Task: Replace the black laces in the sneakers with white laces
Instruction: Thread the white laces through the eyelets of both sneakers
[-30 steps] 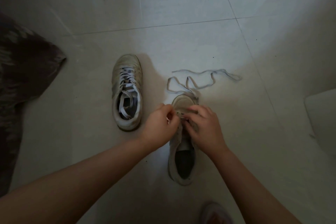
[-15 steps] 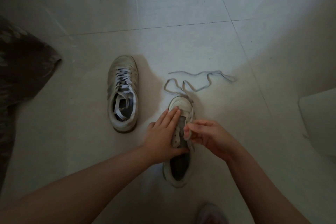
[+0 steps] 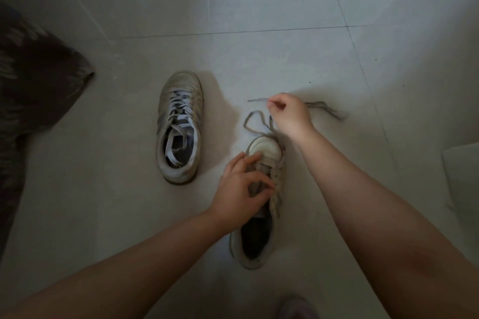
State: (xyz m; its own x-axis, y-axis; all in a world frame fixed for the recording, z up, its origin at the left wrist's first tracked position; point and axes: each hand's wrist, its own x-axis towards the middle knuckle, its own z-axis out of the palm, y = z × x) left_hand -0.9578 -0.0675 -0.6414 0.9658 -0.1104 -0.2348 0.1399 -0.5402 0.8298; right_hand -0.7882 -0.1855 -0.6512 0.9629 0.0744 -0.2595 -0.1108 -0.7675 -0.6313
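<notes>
You kneel or stand over a pale tiled floor [image 3: 259, 2] crossed by thin dark grout lines, in dim light. A dark patterned cloth [image 3: 33, 90] lies at the left edge, cut off by the frame, and a pale flat object [image 3: 461, 173] is cut off at the right; you cannot tell what either is. A blurred shape at the bottom edge is too dim to name.

The right sneaker [image 3: 259, 215] lies under your hands, its long axis running toward and away from you, toe pointing away. Your left hand [image 3: 241, 189] rests on its tongue, fingers curled at the eyelets; whether that grip pinches the lace is unclear. Your right hand [image 3: 287, 114] pinches the loose lace [image 3: 252, 122] beyond the toe. The left sneaker [image 3: 178, 129], laced, lies just beside it, toe also pointing away.
</notes>
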